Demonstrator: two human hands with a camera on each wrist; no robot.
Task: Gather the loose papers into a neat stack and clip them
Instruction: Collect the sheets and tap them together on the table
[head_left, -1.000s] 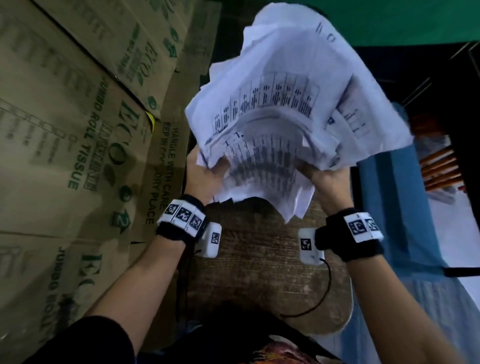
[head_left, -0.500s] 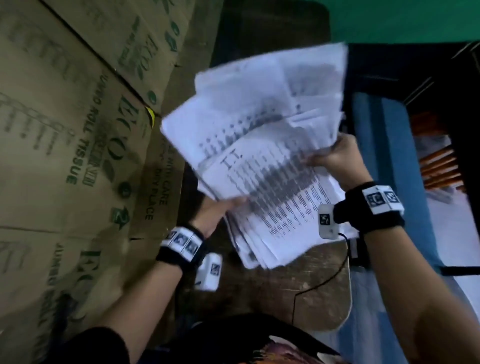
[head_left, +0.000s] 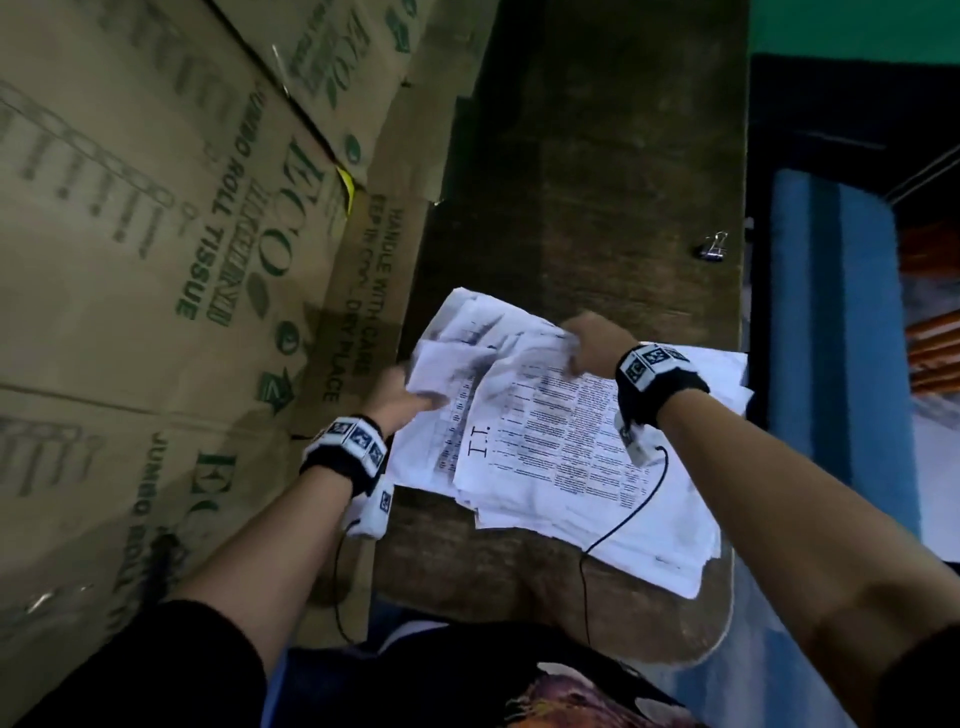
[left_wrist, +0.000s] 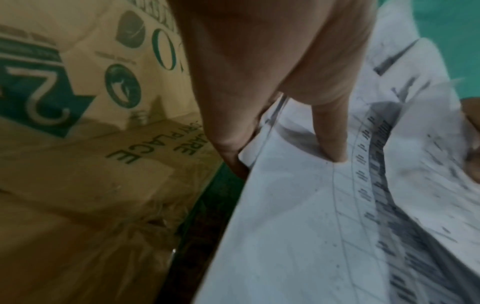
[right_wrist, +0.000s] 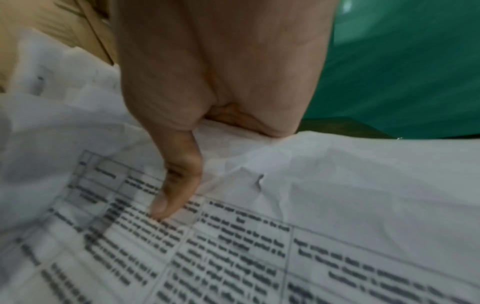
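A ragged pile of white printed papers (head_left: 561, 467) lies on the dark wooden table (head_left: 597, 156), sheets fanned out and crumpled at the far end. My left hand (head_left: 415, 397) grips the pile's left edge; in the left wrist view its thumb (left_wrist: 330, 133) presses on top of the papers (left_wrist: 311, 226) with fingers underneath. My right hand (head_left: 576, 348) grips the far edge; in the right wrist view its thumb (right_wrist: 179, 185) lies on the printed sheet (right_wrist: 337, 205). A small black binder clip (head_left: 712, 247) sits alone near the table's right edge, beyond the right hand.
Stacked cardboard boxes (head_left: 156, 260) wall off the left side right up to the table. A blue padded surface (head_left: 831, 312) runs along the right, past the table's edge. The pile overhangs the table's right edge slightly. A green wall (head_left: 857, 26) is at the far end.
The papers, held up in the air a second ago, have come down flat onto the table. Both hands moved down and forward with them and still hold the pile.
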